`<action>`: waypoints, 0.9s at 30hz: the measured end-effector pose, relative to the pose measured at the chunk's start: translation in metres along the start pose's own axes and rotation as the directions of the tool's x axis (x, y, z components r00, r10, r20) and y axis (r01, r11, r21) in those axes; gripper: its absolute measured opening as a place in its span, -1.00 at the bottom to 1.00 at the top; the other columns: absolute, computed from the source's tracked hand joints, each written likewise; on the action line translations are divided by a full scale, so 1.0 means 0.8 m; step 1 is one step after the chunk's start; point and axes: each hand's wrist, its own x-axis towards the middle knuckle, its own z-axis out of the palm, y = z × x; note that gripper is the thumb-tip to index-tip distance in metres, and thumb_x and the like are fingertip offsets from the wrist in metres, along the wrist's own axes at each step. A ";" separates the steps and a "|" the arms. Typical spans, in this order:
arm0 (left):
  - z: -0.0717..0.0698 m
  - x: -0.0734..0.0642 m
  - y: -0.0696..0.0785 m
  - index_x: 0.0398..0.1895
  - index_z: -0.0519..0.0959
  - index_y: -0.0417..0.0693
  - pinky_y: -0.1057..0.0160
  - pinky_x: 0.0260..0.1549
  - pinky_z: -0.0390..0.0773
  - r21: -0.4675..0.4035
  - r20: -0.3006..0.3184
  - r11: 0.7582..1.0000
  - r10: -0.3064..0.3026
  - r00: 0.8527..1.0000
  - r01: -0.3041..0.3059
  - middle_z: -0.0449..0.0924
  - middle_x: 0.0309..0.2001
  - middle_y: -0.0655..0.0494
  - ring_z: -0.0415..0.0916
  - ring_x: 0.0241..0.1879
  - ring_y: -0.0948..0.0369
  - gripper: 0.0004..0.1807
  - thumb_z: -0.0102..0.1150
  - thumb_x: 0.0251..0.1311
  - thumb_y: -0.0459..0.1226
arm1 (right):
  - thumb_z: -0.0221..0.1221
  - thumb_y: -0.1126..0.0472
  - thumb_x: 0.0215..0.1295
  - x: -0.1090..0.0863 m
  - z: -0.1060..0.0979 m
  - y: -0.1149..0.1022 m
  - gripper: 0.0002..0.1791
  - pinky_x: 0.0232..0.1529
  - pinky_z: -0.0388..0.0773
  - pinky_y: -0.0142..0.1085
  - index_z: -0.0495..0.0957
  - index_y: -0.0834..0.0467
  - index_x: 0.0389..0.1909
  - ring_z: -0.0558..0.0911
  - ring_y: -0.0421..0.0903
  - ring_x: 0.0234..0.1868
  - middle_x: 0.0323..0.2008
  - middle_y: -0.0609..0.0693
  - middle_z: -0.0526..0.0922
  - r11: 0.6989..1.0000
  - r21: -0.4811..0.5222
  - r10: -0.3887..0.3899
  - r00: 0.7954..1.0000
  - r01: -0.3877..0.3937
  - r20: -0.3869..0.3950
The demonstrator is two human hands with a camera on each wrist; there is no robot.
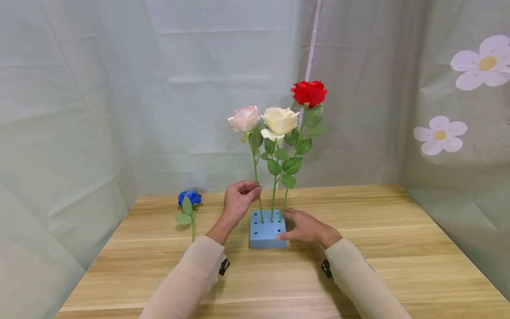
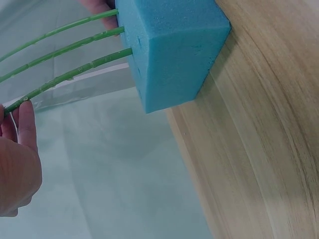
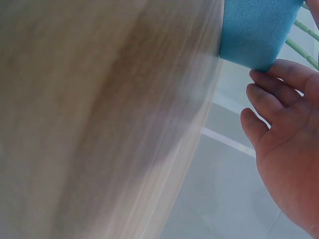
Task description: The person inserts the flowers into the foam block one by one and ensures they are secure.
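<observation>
The left hand (image 1: 238, 201) pinched the thin green stem of the pale pink artificial rose (image 1: 244, 118) between thumb and curled fingers, a little above the square blue foam block (image 1: 268, 230) with its grid of round holes. That low grip probably kept the stem straight where it entered the foam. The right hand (image 1: 303, 227) lay against the block's 3 o'clock side, fingers nearly straight and only lightly bent, gripping nothing; it seemed placed there to steady the light foam against tipping. In the right wrist view the fingertips (image 3: 264, 89) sat just at the block's lower corner.

Three stems stood in the back row of holes: the pink rose at 9 o'clock, a cream-white artificial rose (image 1: 280, 120) in the middle, and a taller red artificial rose (image 1: 309, 92) at 3 o'clock, their leaves crowding together. The front holes stayed open.

A blue artificial rose (image 1: 189, 197) lay flat on the light wooden table (image 1: 398, 248) at 10 o'clock from the block, well apart from both hands. The block sat near the table's centre, with bare wood on every side. A pale green cloth backdrop (image 1: 119, 110) hung close behind the far edge, limiting room there.
</observation>
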 end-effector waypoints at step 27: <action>0.001 -0.002 -0.011 -0.21 0.65 -0.39 0.20 -0.23 0.73 0.028 0.005 1.000 0.001 1.000 -0.001 0.70 -0.29 -0.09 0.65 -0.32 0.18 -0.88 0.32 0.21 -0.48 | 0.32 -0.30 0.19 0.001 0.001 0.001 -0.01 0.43 0.21 0.07 0.32 0.33 0.40 0.21 0.18 0.47 0.45 0.27 0.24 1.000 0.002 0.002 1.000 -0.002 -0.001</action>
